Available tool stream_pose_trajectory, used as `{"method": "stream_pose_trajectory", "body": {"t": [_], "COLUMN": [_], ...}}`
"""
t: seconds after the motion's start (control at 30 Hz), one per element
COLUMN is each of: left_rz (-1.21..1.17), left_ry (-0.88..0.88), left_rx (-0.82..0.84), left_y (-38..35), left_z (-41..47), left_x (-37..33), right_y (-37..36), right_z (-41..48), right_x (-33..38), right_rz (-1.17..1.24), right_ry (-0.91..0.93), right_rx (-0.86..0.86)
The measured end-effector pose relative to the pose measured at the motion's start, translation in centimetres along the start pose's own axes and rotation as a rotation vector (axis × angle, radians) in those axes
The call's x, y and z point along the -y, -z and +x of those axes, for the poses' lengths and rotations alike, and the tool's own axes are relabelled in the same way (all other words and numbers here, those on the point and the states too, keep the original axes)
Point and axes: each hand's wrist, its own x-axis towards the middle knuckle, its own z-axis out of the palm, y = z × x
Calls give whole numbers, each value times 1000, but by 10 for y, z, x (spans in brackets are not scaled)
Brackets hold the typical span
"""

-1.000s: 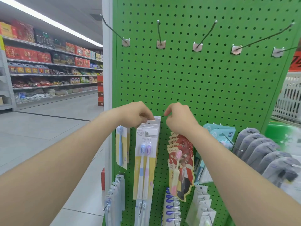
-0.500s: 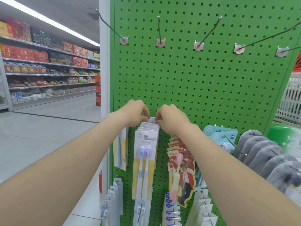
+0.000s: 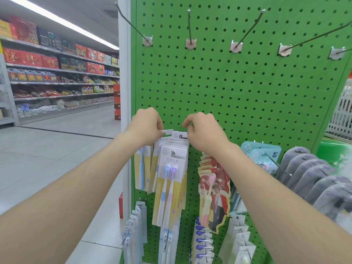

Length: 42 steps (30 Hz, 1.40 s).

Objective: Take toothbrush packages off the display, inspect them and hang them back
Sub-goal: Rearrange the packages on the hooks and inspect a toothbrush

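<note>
Green pegboard (image 3: 228, 92) in shop aisle, hooks (image 3: 189, 25) at 12 o'clock. Left hand (image 3: 146, 126) & right hand (image 3: 203, 134) each pinch a top corner of rearmost toothbrush package (image 3: 178, 134), at 9 & 3 o'clock of its header; pkg sits mid-frame, behind stack of twin-brush packs (image 3: 171, 178).

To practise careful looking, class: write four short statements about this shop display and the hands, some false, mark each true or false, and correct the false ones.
1. The left hand and right hand both pinch the top of the yellow toothbrush packages. True.
2. The top hooks are loaded with goods. False: they hang bare.
3. The pink toothbrush package hangs right of the yellow ones. True.
4. The pegboard is blue. False: it is green.
</note>
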Motion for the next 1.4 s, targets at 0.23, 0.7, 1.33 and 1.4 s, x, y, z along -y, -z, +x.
{"method": "stream_pose_trajectory", "body": {"t": [0.23,0.7,1.33,1.4], "left_rz": [163,41,-976,-1190], "left_ry": [60,-259,182,388], "left_rx": [-309,-901,-384,-244], "left_y": [10,-34,-128,-128], "left_z": [-49,-159,-217,-222], "left_x": [-20,-11,-3,-6], "right_y": [10,-68,-118,-116], "right_z": [-54,-181,-268,-272], "right_x": [35,52,16,14], "right_rz": [223,319,721,732], "right_ry": [69,248,-110,-138], "right_rx": [-313,-459,93,167]}}
